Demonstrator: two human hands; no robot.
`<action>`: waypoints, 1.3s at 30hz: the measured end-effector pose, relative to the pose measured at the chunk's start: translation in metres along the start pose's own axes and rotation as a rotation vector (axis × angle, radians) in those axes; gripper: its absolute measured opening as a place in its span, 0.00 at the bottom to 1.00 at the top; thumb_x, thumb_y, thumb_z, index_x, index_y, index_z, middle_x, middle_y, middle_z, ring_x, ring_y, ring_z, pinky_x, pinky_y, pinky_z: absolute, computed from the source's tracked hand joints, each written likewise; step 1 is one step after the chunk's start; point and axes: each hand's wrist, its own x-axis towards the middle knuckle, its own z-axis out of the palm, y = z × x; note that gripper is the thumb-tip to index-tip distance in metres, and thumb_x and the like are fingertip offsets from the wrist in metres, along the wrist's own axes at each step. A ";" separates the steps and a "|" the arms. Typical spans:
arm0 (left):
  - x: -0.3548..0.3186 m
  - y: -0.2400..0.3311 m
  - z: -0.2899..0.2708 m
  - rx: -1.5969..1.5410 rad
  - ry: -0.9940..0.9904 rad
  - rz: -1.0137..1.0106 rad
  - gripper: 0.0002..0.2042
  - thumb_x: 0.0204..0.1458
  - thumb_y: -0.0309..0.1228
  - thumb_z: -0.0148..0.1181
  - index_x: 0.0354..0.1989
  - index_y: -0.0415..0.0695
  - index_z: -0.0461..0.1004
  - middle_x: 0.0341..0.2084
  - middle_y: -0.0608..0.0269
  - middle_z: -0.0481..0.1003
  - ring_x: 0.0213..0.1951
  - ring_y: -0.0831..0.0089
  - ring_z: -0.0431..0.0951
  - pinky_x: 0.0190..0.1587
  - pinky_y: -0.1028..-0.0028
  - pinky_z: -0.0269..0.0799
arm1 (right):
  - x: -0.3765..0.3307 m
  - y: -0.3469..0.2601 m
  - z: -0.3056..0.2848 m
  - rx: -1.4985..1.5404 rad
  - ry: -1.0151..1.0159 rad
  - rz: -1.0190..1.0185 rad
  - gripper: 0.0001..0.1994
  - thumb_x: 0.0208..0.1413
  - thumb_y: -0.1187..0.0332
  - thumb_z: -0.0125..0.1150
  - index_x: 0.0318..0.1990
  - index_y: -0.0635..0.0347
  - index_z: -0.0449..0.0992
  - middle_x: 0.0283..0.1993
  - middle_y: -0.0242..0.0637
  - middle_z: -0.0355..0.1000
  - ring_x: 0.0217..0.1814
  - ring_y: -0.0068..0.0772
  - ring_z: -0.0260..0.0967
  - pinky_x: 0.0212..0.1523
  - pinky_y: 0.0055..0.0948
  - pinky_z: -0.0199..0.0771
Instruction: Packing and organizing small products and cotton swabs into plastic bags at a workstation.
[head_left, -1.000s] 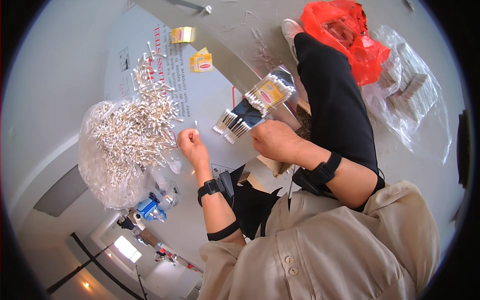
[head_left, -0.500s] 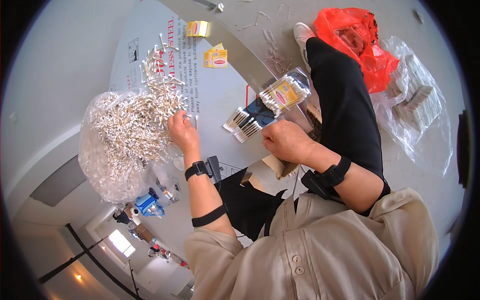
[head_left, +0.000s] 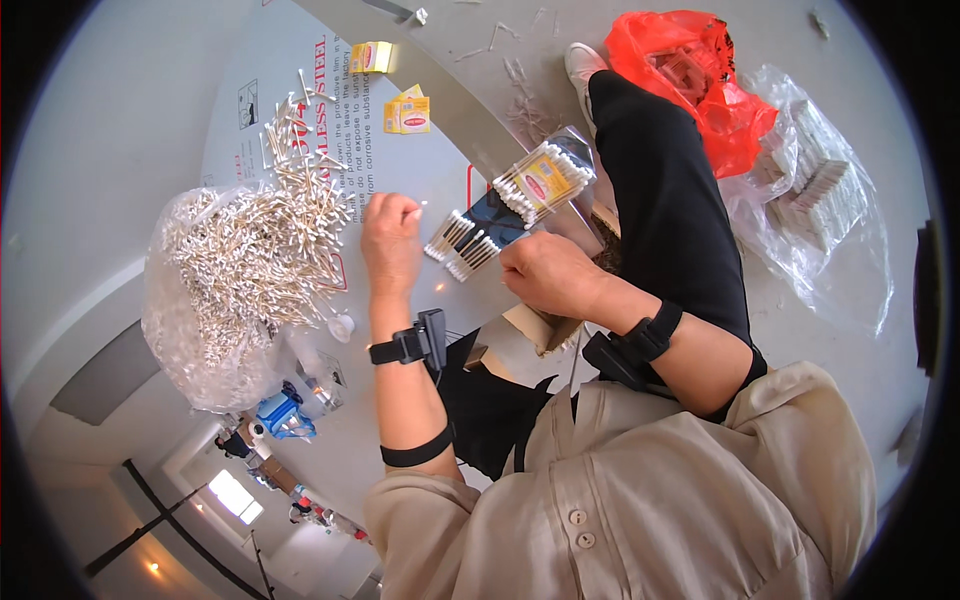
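My left hand [head_left: 391, 240] is closed in a pinch above the table, between the big pile and the small rows; a white cotton swab [head_left: 424, 204] tip pokes out past its fingers. A clear plastic bag [head_left: 165, 300] spills a large heap of cotton swabs [head_left: 255, 260] to its left. My right hand [head_left: 548, 271] is curled shut beside two short rows of cotton swabs [head_left: 473, 255]; its fingertips are hidden, so what they hold does not show. Just beyond it, a clear box [head_left: 580, 148] carries a bundle of swabs with a yellow label card [head_left: 545, 181].
Yellow printed cards [head_left: 407, 115] lie on the film-covered steel table [head_left: 400, 170], and a small yellow stack [head_left: 372, 57] sits at its far edge. On the floor at right are a red plastic bag [head_left: 690, 90] and a clear bag of packed boxes [head_left: 825, 200]. An open cardboard box [head_left: 540, 328] stands below my right hand.
My left hand has drawn away from the swab heap toward the right, with a swab tip now showing at its fingers. The right hand stays by the rows. The whole view has shifted slightly.
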 end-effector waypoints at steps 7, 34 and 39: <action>-0.016 0.022 0.012 -0.102 -0.057 -0.058 0.05 0.46 0.19 0.59 0.29 0.40 0.70 0.30 0.58 0.71 0.37 0.56 0.72 0.41 0.63 0.69 | 0.000 0.003 0.003 -0.005 0.016 -0.020 0.07 0.47 0.73 0.57 0.22 0.67 0.73 0.23 0.53 0.71 0.27 0.55 0.71 0.31 0.45 0.73; -0.057 0.037 0.063 -1.179 0.612 -0.195 0.26 0.65 0.46 0.41 0.59 0.34 0.63 0.53 0.44 0.68 0.57 0.60 0.69 0.63 0.61 0.61 | 0.047 -0.008 0.056 0.479 0.561 -0.291 0.17 0.66 0.67 0.47 0.58 0.67 0.67 0.63 0.48 0.64 0.67 0.44 0.60 0.65 0.33 0.58; -0.058 0.031 0.062 -1.232 0.601 -0.191 0.25 0.65 0.45 0.42 0.59 0.34 0.63 0.54 0.44 0.68 0.56 0.60 0.69 0.62 0.61 0.61 | 0.046 -0.006 0.055 0.389 0.542 -0.292 0.18 0.68 0.67 0.46 0.59 0.68 0.67 0.64 0.44 0.64 0.67 0.37 0.59 0.66 0.30 0.57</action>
